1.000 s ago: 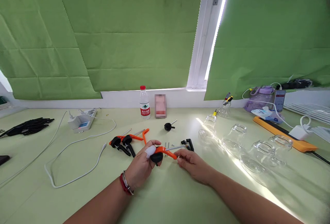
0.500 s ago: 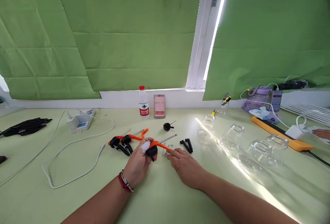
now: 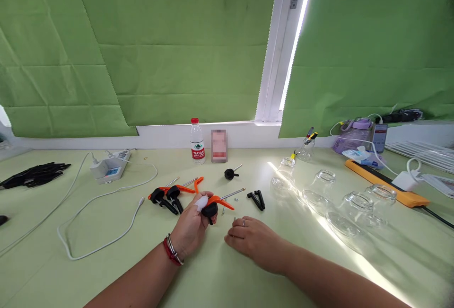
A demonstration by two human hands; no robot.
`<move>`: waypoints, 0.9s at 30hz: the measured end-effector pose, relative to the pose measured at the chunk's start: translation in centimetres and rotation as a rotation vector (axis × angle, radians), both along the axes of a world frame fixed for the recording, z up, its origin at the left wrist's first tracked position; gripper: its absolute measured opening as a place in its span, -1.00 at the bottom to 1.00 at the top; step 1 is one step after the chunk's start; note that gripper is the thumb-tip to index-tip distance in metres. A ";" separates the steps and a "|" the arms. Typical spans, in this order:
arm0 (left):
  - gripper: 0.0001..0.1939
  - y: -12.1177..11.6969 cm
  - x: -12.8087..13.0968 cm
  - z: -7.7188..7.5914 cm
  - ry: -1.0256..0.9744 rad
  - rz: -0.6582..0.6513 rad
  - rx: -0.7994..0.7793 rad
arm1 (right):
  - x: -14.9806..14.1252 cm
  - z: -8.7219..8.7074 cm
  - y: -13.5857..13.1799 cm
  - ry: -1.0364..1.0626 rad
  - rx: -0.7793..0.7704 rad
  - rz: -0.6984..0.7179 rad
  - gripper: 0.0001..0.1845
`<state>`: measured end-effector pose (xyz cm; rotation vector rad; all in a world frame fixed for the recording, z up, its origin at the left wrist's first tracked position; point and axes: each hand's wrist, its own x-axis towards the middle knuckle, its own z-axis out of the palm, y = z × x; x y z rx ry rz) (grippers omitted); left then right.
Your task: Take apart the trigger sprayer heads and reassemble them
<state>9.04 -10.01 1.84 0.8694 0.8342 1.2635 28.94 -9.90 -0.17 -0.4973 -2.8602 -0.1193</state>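
Note:
My left hand [image 3: 191, 228] is closed around a small tool [image 3: 214, 204] with an orange lever, a black knob and a metal rod pointing right. A white bandage wraps one finger. My right hand [image 3: 248, 237] rests on the green table just right of it, fingers curled down in a pinch near small screws [image 3: 235, 199]; what it holds, if anything, is too small to see. Two assembled orange and black tools [image 3: 170, 193] lie just beyond my left hand. Two black handle pieces [image 3: 257, 199] and a black knob with a rod [image 3: 230, 173] lie farther out.
Several clear glass jars [image 3: 321, 186] lie on their sides at the right. A water bottle [image 3: 197, 142] stands by the wall. A white cable [image 3: 102, 239] and charger [image 3: 108, 168] lie at the left. An orange board [image 3: 397, 186] and purple bottle [image 3: 353, 136] sit far right.
My right hand let go of the tool's rod, dropped to the table and drew back toward me, its fingers curling. My left hand kept hold of the tool.

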 end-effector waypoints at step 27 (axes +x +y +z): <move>-0.71 -2.2 2.0 0.0 -0.090 -0.435 -0.152 | -0.9 3.0 -1.0 1.179 -0.978 -0.283 -0.90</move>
